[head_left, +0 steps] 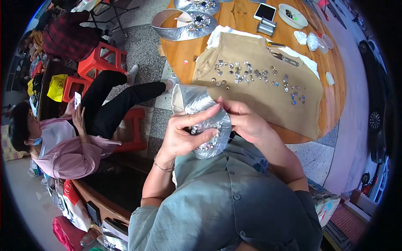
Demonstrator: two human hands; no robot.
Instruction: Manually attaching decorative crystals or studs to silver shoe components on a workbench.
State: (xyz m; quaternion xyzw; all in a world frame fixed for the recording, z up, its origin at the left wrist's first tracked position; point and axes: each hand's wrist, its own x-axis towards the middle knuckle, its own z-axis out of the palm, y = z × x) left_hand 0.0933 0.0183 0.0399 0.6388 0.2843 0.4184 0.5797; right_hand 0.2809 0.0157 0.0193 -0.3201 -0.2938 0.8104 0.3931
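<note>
A shiny silver band (pixel 201 99) with a pale lining is held up in front of my body, above my lap. Clear rhinestones and beads cover its lower part. My left hand (pixel 182 130) is closed round the band, thumb and forefinger lying across the beaded patch. At the band's right edge, the fingers of my right hand (pixel 245 119) are pinched together on it; whether they also hold something small, such as a needle, is hidden. On the round wooden table (pixel 243 19), a tan cloth (pixel 268 100) carries many loose rhinestones (pixel 247 71) in clear, amber and blue.
Similar silver bands (pixel 165 23) lie at the table's far left. Further back are a phone (pixel 265 11), metallic spools (pixel 266 27), a white bowl (pixel 292 16) and thread snips (pixel 284 59). A seated person (pixel 63 144) holds a phone at my left, near red stools (pixel 100 58).
</note>
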